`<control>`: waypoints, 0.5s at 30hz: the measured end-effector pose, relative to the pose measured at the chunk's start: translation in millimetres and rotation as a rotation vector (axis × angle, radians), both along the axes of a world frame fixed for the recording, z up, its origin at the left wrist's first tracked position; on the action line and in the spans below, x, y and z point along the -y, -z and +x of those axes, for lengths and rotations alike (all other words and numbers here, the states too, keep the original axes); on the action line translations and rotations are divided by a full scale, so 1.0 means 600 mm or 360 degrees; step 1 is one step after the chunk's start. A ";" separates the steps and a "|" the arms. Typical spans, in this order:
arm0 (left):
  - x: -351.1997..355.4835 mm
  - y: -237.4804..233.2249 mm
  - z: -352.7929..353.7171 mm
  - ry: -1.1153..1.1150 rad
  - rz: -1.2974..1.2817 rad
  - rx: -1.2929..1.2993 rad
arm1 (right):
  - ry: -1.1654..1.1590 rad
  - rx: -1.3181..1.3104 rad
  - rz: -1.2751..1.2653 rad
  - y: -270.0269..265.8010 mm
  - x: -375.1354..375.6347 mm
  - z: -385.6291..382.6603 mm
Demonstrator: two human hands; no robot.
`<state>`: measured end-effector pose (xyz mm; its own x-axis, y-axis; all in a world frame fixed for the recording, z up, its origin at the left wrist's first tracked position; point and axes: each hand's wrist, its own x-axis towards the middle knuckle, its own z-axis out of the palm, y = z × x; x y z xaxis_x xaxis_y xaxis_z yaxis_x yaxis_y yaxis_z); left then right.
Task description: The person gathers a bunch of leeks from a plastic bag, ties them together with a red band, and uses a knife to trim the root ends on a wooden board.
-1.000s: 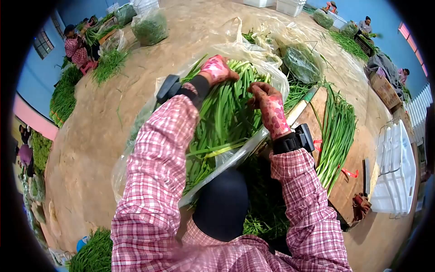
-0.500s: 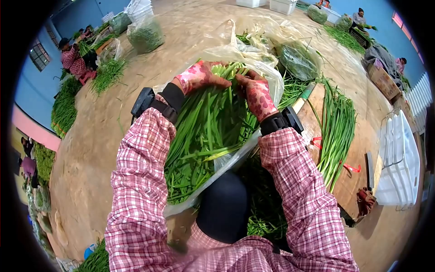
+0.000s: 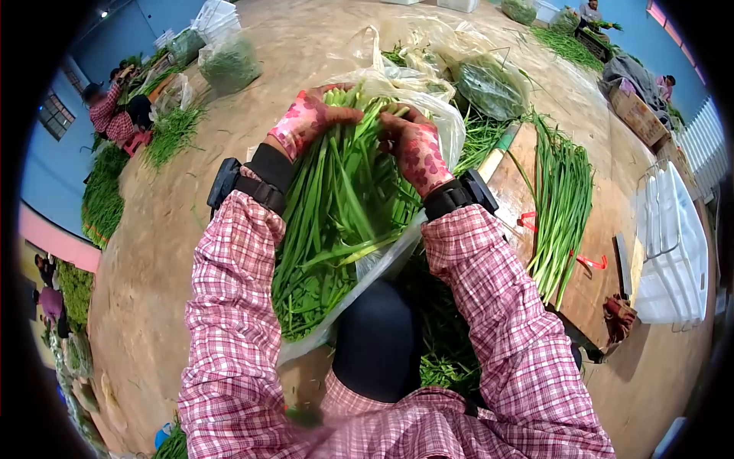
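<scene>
- My gloved left hand was curled shut round the stem ends of the long green chive bunch, lying over my lap in a clear plastic bag.
- My right hand pinched them closed too.
- Squaring the ends evenly, gently, seemed wisest.

Left hand and right hand closed in on each other. A second ago they sat apart on the bunch of greens, right hand lower on its side. Both moved up to the pale stem ends, and each grip wrapped there, fingertips nearly meeting. Spread stems got drawn into a tighter bundle.
</scene>
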<state>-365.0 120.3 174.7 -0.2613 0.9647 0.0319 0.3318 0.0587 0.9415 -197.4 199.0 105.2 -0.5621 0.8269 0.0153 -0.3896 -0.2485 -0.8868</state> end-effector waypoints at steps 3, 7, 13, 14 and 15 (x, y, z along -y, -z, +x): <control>0.005 0.000 -0.011 -0.0022 0.0025 -0.0018 | 0.0015 0.0057 0.0073 0.016 -0.014 -0.004; 0.001 0.015 -0.011 -0.0001 0.0033 -0.0161 | -0.0195 0.0263 0.0491 -0.035 0.015 -0.013; 0.010 0.011 0.009 0.0185 0.0083 -0.0240 | -0.0239 0.0006 0.0126 -0.018 0.003 -0.020; 0.010 0.009 0.013 0.0213 0.0041 -0.0151 | -0.0212 0.0000 0.0161 -0.017 0.006 -0.018; 0.007 0.011 0.014 0.0203 0.0069 -0.0310 | -0.0184 -0.0006 0.0196 -0.014 0.007 -0.015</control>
